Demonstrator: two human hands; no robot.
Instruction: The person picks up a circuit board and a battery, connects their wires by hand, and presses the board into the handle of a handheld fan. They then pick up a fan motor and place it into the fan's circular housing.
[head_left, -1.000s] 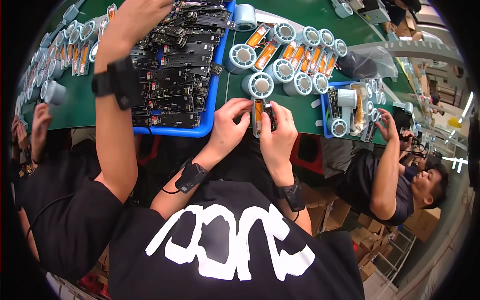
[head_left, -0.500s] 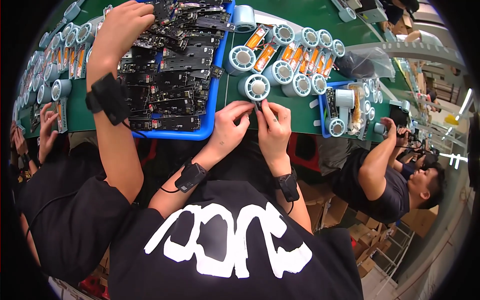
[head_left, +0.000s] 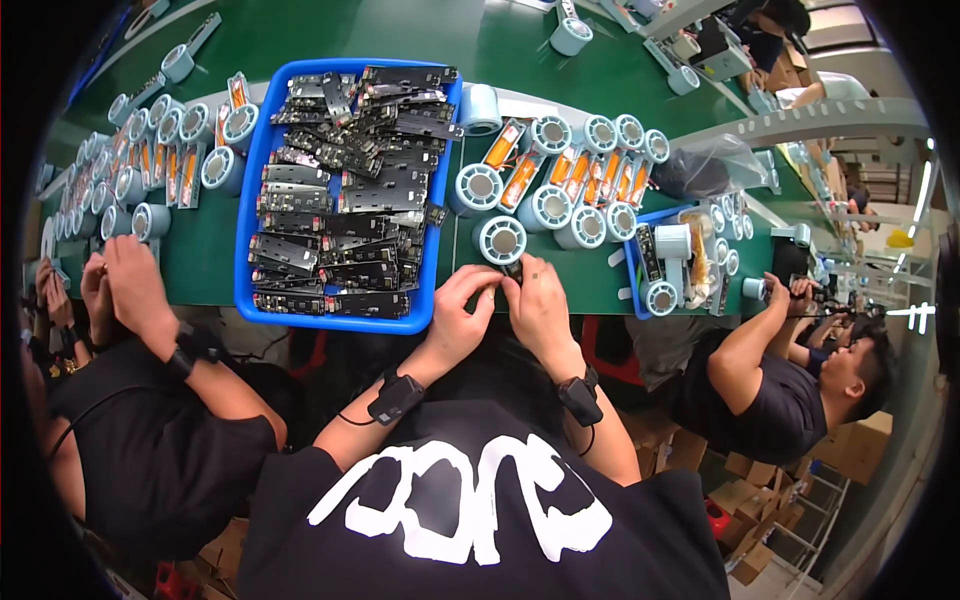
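Note:
A light-blue handheld fan (head_left: 501, 240) stands at the table's near edge, its round grey-centred head away from me. Its handle end, with a dark strip on it, is mostly hidden by my fingers. My right hand (head_left: 540, 308) is closed round that handle end. My left hand (head_left: 460, 318) is pinched against the other side, thumb and fingertips together; any small part between them is hidden. Beside my left hand lies a blue tray (head_left: 243, 215) heaped with black circuit boards (head_left: 385, 200).
Several more fans (head_left: 548, 207) with orange cells in open handles stand beyond my hands. A smaller blue bin (head_left: 635, 285) holds fan parts at the right, near a clear plastic bag (head_left: 715, 165). Co-workers sit on both sides; one's hand (head_left: 138, 285) is at the left.
The left co-worker's arm has drawn back from the tray toward the left. The view has shifted, showing the whole tray. My hands stay together at the same fan.

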